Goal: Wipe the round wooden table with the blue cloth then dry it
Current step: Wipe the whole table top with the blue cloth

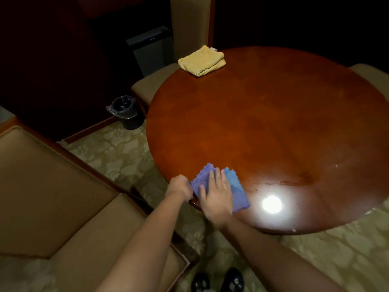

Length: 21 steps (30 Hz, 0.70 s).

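At the table's seven o'clock edge, the right hand (217,194) presses flat on the blue cloth (235,186) while the left hand (179,187) pinches its corner. Sweep overlapping strokes across the round wooden table (273,123) toward the folded yellow towel (202,61) at eleven o'clock.

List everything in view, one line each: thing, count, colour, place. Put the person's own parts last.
table: one, round, reddish-brown wood, centre right, with a bright light glare near its near edge.
blue cloth: one, blue, on the table's near left edge.
yellow towel: one, folded, on the table's far left edge.
bin: one, dark, with a clear liner, on the floor left of the table.
chairs: at least three, tan, around the table.
carpet: patterned, beige-green.
shoes: two, black, bottom edge.
hands: left hand grips the cloth's left edge; right hand lies flat on the cloth.
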### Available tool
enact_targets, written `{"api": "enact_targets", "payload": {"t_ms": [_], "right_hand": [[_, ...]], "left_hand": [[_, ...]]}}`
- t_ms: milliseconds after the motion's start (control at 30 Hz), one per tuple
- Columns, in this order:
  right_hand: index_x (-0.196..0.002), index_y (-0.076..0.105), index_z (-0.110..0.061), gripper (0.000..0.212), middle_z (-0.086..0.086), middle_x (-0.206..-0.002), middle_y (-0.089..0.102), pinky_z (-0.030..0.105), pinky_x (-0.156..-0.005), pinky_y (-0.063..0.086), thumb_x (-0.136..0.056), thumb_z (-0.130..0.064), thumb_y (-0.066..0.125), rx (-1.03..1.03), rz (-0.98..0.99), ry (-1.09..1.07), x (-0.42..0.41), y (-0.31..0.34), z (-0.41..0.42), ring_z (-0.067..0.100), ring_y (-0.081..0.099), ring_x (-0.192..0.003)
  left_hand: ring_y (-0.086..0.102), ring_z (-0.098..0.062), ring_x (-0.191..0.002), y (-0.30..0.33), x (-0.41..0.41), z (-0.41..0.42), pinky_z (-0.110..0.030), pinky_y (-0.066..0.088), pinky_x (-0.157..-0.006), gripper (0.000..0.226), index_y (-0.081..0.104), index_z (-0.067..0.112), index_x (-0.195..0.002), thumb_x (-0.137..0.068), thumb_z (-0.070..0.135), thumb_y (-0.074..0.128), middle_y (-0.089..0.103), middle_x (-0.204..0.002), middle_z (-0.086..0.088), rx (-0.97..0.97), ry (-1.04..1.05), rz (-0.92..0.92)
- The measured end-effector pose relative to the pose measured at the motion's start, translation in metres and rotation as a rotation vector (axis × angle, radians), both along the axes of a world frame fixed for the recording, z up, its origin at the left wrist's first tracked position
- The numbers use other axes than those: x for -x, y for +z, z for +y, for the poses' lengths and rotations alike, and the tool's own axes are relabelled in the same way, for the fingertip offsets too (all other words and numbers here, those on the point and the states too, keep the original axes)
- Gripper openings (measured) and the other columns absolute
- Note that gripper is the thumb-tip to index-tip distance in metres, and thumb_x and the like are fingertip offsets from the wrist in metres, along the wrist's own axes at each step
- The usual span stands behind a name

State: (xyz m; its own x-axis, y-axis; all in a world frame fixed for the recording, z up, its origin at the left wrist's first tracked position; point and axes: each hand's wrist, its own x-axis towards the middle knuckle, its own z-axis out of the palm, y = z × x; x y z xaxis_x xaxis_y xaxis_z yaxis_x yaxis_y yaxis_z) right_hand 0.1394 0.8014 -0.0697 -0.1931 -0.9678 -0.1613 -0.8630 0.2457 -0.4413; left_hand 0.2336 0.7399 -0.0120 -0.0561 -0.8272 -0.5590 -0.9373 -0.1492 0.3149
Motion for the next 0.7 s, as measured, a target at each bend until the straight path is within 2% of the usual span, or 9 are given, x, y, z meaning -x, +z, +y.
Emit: {"api": "enact_targets", "payload": {"t_ms": [100,233,400,467,700], "right_hand": [[-0.119,0.068,-0.010,0.058,0.020,-0.128,0.060,0.040,-0.103,0.026,-0.082,-0.043,0.036,0.030,0.080,-0.100,-0.011,-0.003,-0.002,0.036,0.056,-0.120],[-0.124,0.066,-0.017,0.055,0.015,-0.133,0.057,0.039,-0.106,0.024,-0.085,-0.043,0.036,0.055,0.166,-0.077,-0.009,-0.011,0.003,0.033,0.053,-0.125],[-0.123,0.066,-0.019,0.053,0.009,-0.132,0.059,0.037,-0.104,0.023,-0.085,-0.042,0.036,0.081,0.239,0.007,0.006,-0.014,0.008,0.029,0.055,-0.123],[-0.124,0.065,-0.019,0.054,0.007,-0.133,0.059,0.038,-0.104,0.024,-0.085,-0.040,0.035,0.082,0.271,0.066,0.016,-0.014,0.012,0.027,0.056,-0.123],[-0.130,0.061,-0.022,0.052,0.002,-0.138,0.055,0.043,-0.105,0.021,-0.089,-0.038,0.033,0.112,0.378,0.196,0.048,-0.015,0.032,0.022,0.051,-0.128]], "left_hand": [[0.068,-0.023,-0.089,-0.003,-0.006,-0.004,-0.028,0.053,-0.079,0.010,0.072,0.006,-0.083,-0.086,0.010,0.064,0.072,-0.091,-0.011,0.063,0.031,0.025],[0.069,-0.025,-0.081,-0.010,-0.007,-0.005,-0.030,0.055,-0.079,0.014,0.068,0.012,-0.070,-0.084,0.009,0.064,0.072,-0.084,-0.011,0.089,-0.013,0.106],[0.070,-0.024,-0.078,-0.016,0.002,-0.005,-0.033,0.057,-0.078,0.014,0.066,0.013,-0.068,-0.081,0.010,0.064,0.072,-0.080,-0.008,0.070,-0.103,0.148],[0.070,-0.025,-0.080,-0.014,0.007,-0.005,-0.035,0.057,-0.079,0.010,0.069,0.008,-0.075,-0.082,0.011,0.062,0.073,-0.083,-0.010,0.033,-0.167,0.147],[0.069,-0.030,-0.092,-0.009,0.027,0.008,-0.038,0.056,-0.084,0.018,0.065,0.001,-0.100,-0.087,0.010,0.056,0.071,-0.098,-0.017,-0.026,-0.288,0.134]]}}
